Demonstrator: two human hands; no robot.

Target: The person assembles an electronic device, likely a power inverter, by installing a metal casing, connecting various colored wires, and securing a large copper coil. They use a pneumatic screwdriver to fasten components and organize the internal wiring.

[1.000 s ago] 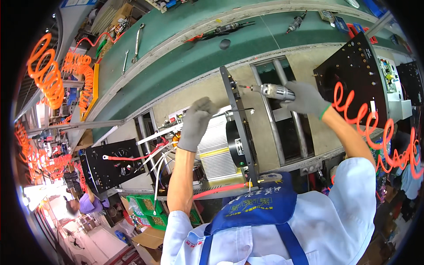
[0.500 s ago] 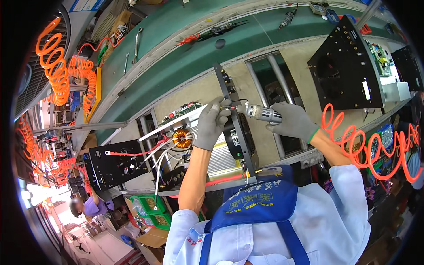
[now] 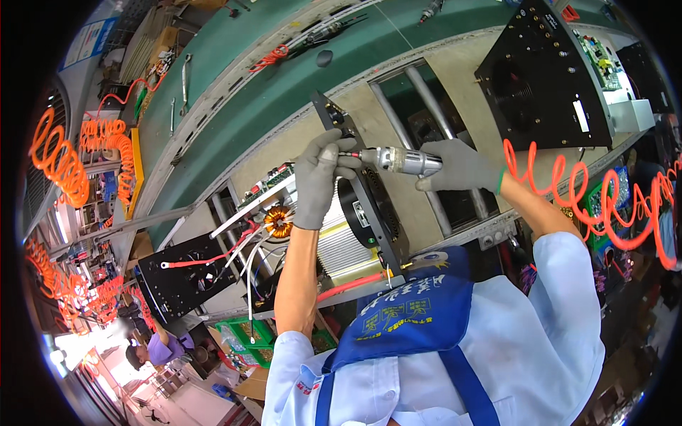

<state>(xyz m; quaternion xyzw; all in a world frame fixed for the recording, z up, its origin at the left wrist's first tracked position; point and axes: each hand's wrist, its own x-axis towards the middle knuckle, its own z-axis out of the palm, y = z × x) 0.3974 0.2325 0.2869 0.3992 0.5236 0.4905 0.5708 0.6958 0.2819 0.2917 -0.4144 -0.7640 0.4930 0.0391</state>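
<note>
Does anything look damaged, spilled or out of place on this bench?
Nothing looks obviously spilled or damaged. Only a white cable, left of the left hand, seems odd: it dangles past the bench edge, its end apparently unattached.

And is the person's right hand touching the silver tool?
Touching: the head view shows the right hand gripping the back end of the silver tool.
</note>
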